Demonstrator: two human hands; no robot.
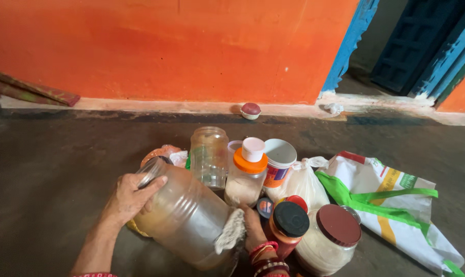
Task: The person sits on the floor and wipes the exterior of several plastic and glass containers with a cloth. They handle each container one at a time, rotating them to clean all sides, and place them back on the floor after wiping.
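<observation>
The floor [53,169] is dark grey and rough, w/ an orange wall [166,46] behind and a blue door frame [353,38] at the far right. Beyond the fingers stands a group of containers: an empty clear jar [209,154], a bottle w/ orange cap [246,172] holding pale powder, a white tub [279,161] and a tied plastic bag [301,182] of white grains. Just right of the right hand are a black-lid jar [289,225] and a brown-lid jar [330,238] w/ white content. A white-green sack [391,200] lies further right. The big plastic jar [184,215] lies tilted between both hands, lidless, cloudy, approx. empty. Left hand [127,197] has its fingers spread flat over the jar's open mouth end. Right hand [253,228] presses a grey cloth [231,231] on the jar's side, fingers closed on the cloth.
</observation>
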